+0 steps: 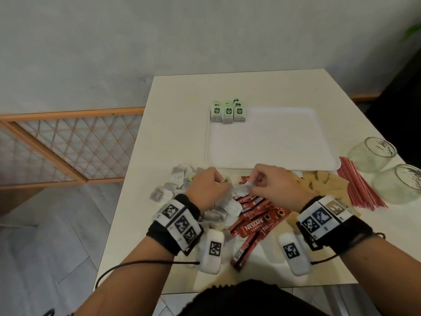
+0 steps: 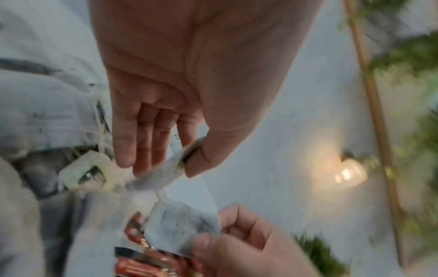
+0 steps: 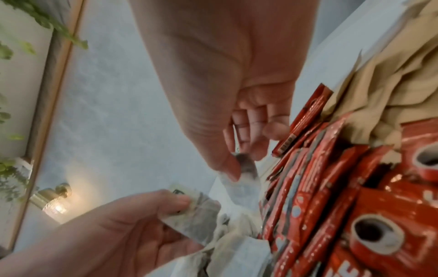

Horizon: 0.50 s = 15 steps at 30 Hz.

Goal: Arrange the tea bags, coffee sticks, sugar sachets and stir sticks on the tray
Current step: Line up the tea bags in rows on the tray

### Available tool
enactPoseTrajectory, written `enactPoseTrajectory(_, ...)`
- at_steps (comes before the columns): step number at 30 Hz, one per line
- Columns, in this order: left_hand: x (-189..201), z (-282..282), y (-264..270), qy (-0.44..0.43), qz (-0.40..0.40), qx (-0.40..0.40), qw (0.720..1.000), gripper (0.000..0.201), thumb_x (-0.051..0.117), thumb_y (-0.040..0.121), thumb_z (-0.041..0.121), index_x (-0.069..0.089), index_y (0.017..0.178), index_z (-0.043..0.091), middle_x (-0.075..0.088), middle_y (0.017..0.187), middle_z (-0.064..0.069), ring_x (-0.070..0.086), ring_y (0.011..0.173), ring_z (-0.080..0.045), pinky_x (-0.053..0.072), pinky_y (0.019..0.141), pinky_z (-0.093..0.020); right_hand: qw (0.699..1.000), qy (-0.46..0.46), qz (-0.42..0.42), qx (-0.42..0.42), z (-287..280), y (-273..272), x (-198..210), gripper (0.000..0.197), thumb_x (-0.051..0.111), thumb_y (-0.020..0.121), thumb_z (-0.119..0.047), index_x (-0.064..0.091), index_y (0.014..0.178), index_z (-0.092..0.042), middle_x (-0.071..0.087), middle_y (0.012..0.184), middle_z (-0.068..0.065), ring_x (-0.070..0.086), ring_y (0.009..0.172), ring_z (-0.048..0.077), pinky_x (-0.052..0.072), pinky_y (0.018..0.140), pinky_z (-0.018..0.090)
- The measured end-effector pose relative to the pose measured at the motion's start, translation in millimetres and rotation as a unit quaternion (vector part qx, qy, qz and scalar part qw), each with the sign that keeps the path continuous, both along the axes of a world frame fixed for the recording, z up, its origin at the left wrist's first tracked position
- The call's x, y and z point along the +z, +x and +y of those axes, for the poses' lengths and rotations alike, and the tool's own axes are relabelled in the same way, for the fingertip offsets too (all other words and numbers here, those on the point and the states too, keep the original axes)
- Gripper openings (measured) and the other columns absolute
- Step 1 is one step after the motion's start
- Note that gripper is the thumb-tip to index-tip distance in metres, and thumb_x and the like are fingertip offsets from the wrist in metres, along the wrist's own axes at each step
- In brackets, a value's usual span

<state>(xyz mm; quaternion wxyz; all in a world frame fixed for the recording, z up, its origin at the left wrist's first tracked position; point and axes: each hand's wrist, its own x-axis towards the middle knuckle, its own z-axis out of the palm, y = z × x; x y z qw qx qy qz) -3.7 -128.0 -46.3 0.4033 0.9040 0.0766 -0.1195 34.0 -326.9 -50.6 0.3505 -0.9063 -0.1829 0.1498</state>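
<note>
White table (image 1: pixel 182 92): each hand's grip pinches a tea bag; glasses (image 1: pixel 371 153) beside stir sticks (image 1: pixel 355 183).

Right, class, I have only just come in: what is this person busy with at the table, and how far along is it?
A person is sorting drink supplies onto a white rectangular tray. The left hand and the right hand each pinch a white paper tea bag above the loose pile. A few green-tagged tea bags already stand in the tray's far left corner. The red coffee sticks, brown paper sugar sachets and red stir sticks lie on the white table, not yet arranged.
</note>
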Motion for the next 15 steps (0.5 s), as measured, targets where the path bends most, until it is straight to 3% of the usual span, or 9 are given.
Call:
enactPoseTrajectory(4,8,6,-4,-0.216,0.063,0.111,0.968,0.012,0.062,0.091,0.011,0.053,0.084,0.009,0.063,0.081,-0.008,0.067,0.065,-0.019,0.059,0.08,-0.042,0.989,0.1,-0.07,-0.087,-7,-6,5,0.02,0.08,0.077,-0.022,0.06,0.078,-0.024,0.065,0.069,-0.001,0.061,0.064,0.01,0.046,0.059,0.021)
enactPoseTrajectory(6,12,3,-7,-0.283,0.083,0.12,0.948,0.01,0.06,0.094,0.006,0.056,0.085,0.005,0.07,0.085,-0.015,0.072,0.067,-0.024,0.062,0.073,-0.039,0.98,0.143,-0.099,-0.1,-3,-10,5,0.02,0.08,0.077,-0.021,0.059,0.079,-0.023,0.065,0.072,-0.002,0.061,0.065,0.011,0.05,0.061,0.024)
enactPoseTrajectory(9,12,-4,-10,-0.339,0.101,0.117,0.928,0.016,0.052,0.099,0.009,0.06,0.098,-0.005,0.071,0.098,-0.027,0.074,0.082,-0.031,0.062,0.068,-0.033,0.979,0.147,-0.134,-0.041,5,-18,4,0.02,0.078,0.077,-0.014,0.059,0.079,-0.019,0.06,0.08,-0.008,0.059,0.068,0.006,0.05,0.063,0.022)
enactPoseTrajectory(12,10,-9,-9,-0.399,0.109,0.137,0.9,0.037,0.048,0.103,0.025,0.06,0.112,-0.009,0.07,0.102,-0.029,0.074,0.082,-0.028,0.061,0.065,-0.027,0.982,0.126,-0.133,0.042,11,-22,-5,0.017,0.073,0.077,-0.006,0.061,0.082,-0.016,0.058,0.086,-0.006,0.061,0.076,0.009,0.053,0.067,0.027)
enactPoseTrajectory(15,2,-7,-10,-0.329,0.078,0.08,0.938,0.036,0.058,0.098,0.025,0.063,0.11,-0.008,0.071,0.104,-0.024,0.073,0.089,-0.026,0.06,0.077,-0.03,0.981,0.146,-0.11,0.06,13,-26,-9,0.009,0.074,0.079,-0.013,0.067,0.084,-0.017,0.059,0.09,-0.005,0.063,0.081,0.009,0.055,0.07,0.025)
